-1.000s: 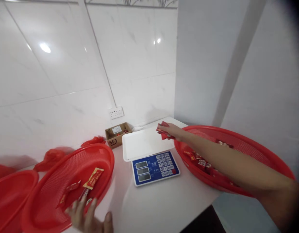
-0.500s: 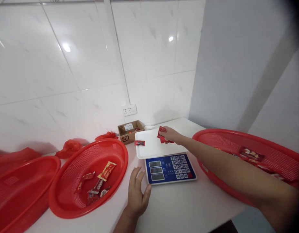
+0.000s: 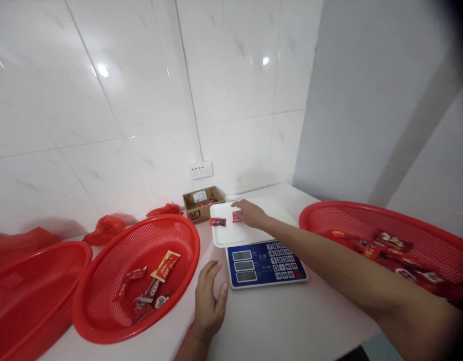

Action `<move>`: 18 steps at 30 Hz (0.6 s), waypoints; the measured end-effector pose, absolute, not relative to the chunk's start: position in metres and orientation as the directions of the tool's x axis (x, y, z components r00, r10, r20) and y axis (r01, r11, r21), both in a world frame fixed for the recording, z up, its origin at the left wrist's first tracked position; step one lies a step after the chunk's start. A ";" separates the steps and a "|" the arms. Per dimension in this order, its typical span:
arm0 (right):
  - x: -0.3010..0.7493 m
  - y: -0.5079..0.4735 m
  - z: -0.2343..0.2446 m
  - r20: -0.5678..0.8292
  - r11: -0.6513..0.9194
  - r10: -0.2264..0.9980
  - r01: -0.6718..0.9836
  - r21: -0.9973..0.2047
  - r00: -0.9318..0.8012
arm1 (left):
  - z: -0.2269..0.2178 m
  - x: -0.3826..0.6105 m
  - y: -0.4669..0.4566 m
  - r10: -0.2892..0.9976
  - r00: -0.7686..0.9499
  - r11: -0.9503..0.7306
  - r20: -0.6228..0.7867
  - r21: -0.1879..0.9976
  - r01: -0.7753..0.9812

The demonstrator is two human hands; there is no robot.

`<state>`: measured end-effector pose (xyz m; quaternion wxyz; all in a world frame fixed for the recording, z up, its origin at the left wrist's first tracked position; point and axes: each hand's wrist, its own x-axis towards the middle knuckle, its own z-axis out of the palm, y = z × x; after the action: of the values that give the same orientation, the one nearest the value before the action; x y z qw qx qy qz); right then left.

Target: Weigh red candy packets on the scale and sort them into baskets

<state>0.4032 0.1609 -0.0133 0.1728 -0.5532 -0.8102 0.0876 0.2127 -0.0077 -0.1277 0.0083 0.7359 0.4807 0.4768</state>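
My right hand (image 3: 250, 213) is over the white pan (image 3: 250, 234) of a weighing scale, its fingers closed on a small red snack packet (image 3: 236, 216) that they partly cover. Left of it on the pan lies another red packet (image 3: 218, 222) with a dark middle. The scale's blue keypad panel (image 3: 262, 263) faces me, with several display windows. My left hand (image 3: 209, 301) holds nothing; its fingers are apart, beside the scale's lower left corner. A red oval basket (image 3: 99, 260) to the left contains several wrapped snacks (image 3: 166, 265).
On the right, a big red basket (image 3: 329, 209) holds many red packets, partly behind my right forearm. Another red basket (image 3: 28, 321) is at the far left. A small cardboard box (image 3: 196, 214) and red plastic bags (image 3: 105, 229) lie along the tiled wall, below a socket (image 3: 201, 170).
My right hand has moved left across the pan with red packaging in its fingers, closer to the packet lying there. My left hand has shifted slightly down and left.
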 end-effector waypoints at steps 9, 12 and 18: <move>0.352 0.144 -0.026 0.094 0.622 0.782 0.781 -0.055 -0.617 | -0.126 0.209 -0.006 0.731 0.050 -0.501 0.681 0.485 0.717; 0.369 0.141 -0.020 0.050 0.612 0.790 0.790 -0.028 -0.611 | -0.127 0.209 -0.006 0.733 0.044 -0.498 0.678 0.491 0.715; 0.415 0.140 -0.007 0.063 0.501 0.865 0.864 -0.052 -0.498 | -0.127 0.214 -0.006 0.744 0.062 -0.513 0.665 0.510 0.691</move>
<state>0.4153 0.1401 -0.0068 0.0402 -0.4992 -0.8655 0.0070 0.2138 -0.0063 -0.1270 0.0280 0.7280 0.4928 0.4758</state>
